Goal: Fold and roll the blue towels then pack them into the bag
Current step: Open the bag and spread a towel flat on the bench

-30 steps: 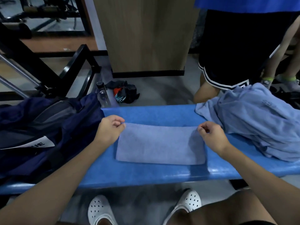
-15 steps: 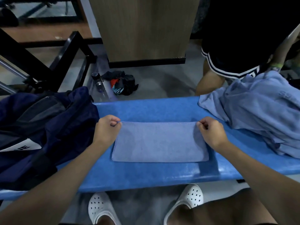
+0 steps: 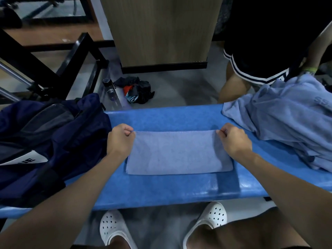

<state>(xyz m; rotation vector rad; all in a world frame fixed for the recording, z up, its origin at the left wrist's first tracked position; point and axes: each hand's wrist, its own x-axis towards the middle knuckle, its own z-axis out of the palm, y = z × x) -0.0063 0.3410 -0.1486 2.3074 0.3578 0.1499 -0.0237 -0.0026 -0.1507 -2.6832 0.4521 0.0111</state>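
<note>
A folded light-blue towel (image 3: 179,153) lies flat as a rectangle on the blue bench (image 3: 161,191). My left hand (image 3: 120,139) pinches its far left corner. My right hand (image 3: 233,139) pinches its far right corner. A dark navy bag (image 3: 50,141) sits open on the bench's left end, touching my left wrist. A heap of several unfolded light-blue towels (image 3: 287,126) covers the bench's right end.
Another person's legs in dark shorts (image 3: 255,60) stand beyond the bench at the right. A wooden pillar (image 3: 161,29), a bottle (image 3: 111,92), crumpled dark clothes (image 3: 138,90) and a black metal frame (image 3: 53,65) lie on the floor behind. My white clogs (image 3: 115,230) are under the bench.
Both hands keep pinching the far corners. The towel's far edge has settled straight and flat on the bench, and the view has tilted slightly downward.
</note>
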